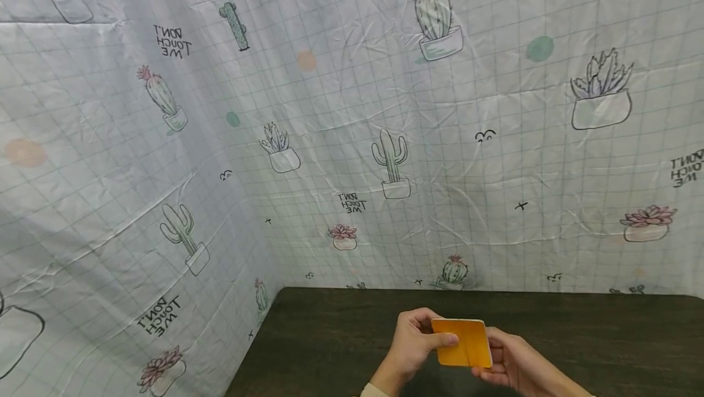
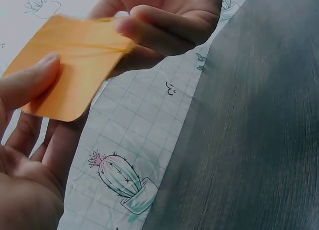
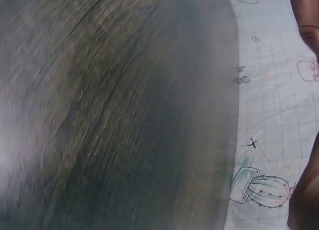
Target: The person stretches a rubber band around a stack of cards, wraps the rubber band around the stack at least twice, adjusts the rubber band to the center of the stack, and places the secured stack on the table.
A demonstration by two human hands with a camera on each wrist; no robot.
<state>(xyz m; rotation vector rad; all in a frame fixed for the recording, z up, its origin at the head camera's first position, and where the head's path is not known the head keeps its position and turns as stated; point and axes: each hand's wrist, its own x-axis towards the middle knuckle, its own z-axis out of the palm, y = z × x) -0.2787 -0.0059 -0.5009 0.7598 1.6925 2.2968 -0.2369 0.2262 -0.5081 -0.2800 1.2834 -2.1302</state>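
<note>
Left hand (image 1: 414, 341) pinches orange card (image 1: 470, 344), right hand (image 1: 510, 358) at its edge.

The orange card (image 1: 469, 348) I hold looks smooth with a soft sheen; paper or plastic, I can't tell. My counter (image 1: 330, 336) has a dark wood look, finely grained, mostly dull with pale glare in places. The cactus-print curtain (image 1: 341, 98) beyond is thin, creased sheeting, faintly shiny.

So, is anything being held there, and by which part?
Yes, an orange square: the left hand grips its left side, thumb on the face; the right hand curls at the right edge.
</note>
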